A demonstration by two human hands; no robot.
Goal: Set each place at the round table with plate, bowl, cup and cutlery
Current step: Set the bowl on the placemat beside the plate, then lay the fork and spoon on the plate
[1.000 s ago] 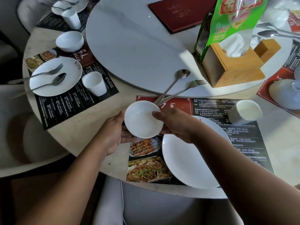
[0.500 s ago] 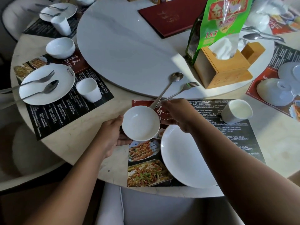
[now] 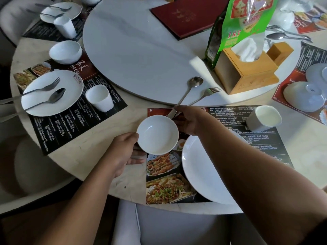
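Table (image 3: 92, 156) edge: left hand (image 3: 123, 153) holds bowl (image 3: 157, 135), right hand (image 3: 190, 121) pinches spoon (image 3: 185, 97).

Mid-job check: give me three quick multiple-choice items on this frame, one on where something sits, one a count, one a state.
1. Where is the near place's cup?
A. on the placemat
B. on the near plate
C. on the turntable

2. How many pieces of cutlery lie on the left place's plate?
A. one
B. two
C. four

3. The bowl held by the left hand is:
A. empty
B. full of soup
C. upside down

Key:
1. A, it stands on the dark printed placemat.
2. B, one fork and one spoon lie across it.
3. A, its white inside shows bare.
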